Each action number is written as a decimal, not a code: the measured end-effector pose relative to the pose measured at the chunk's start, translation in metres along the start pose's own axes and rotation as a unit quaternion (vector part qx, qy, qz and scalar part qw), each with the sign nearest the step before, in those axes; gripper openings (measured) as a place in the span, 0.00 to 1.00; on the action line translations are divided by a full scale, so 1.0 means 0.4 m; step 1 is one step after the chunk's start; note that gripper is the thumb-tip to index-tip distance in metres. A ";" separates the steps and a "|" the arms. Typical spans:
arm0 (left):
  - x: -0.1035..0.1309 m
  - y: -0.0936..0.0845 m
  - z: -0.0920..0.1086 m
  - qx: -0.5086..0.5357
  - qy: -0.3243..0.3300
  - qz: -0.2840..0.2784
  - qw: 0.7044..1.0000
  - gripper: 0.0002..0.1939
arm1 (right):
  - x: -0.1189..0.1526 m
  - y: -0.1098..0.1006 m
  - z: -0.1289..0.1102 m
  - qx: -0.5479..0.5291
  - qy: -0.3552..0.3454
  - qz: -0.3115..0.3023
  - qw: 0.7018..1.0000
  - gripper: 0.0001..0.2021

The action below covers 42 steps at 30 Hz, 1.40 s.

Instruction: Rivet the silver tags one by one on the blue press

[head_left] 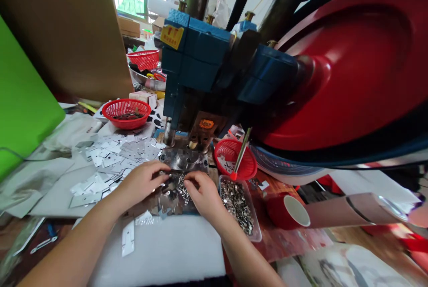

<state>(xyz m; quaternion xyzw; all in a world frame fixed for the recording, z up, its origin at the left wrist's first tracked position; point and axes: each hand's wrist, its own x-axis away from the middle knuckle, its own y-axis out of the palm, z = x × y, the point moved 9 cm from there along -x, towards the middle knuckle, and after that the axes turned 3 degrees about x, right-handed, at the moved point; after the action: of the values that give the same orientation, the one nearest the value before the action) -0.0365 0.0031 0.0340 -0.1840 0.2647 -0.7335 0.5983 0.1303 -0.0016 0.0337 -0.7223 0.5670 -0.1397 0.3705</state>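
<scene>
My left hand (143, 182) reaches in at the front left of the press die (183, 160), thumb and forefinger apart, with nothing visible between them. On the other side of the die's front edge, my right hand (202, 191) has its fingers bent together in a pinch; whatever is in them is too small or hidden to make out. Between the hands lies a scatter of small shiny metal pieces (182, 191) on the metal press bed (157, 204). Above the die stands the blue press head (203, 55), its punch (193, 144) raised clear of my fingers.
Flat metal plates (113, 157) lie heaped at left; one plate (128, 238) sits on white foam (160, 256). Red baskets (127, 122) (239, 169) stand either side. A clear tub (256, 229) of small metal parts is beside my right wrist. A large red flywheel (361, 64) looms at right.
</scene>
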 end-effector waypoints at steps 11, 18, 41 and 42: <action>0.200 -0.154 -0.104 -0.093 -0.091 -0.048 0.990 0.14 | 0.155 0.217 -0.217 0.155 -0.161 -0.194 0.955 0.19; 0.244 -0.131 -0.133 -0.045 -0.118 -0.016 0.992 0.14 | 0.141 0.283 -0.257 0.252 -0.166 -0.186 0.935 0.21; 0.040 0.055 0.067 0.019 0.030 0.032 0.999 0.16 | 0.015 -0.031 -0.017 -0.111 0.021 0.082 0.990 0.07; 0.014 0.051 0.071 0.022 0.031 0.047 0.998 0.15 | -0.002 -0.035 -0.005 -0.113 0.020 0.082 0.990 0.06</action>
<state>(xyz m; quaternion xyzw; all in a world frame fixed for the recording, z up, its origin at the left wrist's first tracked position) -0.0051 -0.0100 0.0438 -0.1352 0.2756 -0.7153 0.6278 0.1389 -0.0003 0.0450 -0.7080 0.6434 -0.0580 0.2853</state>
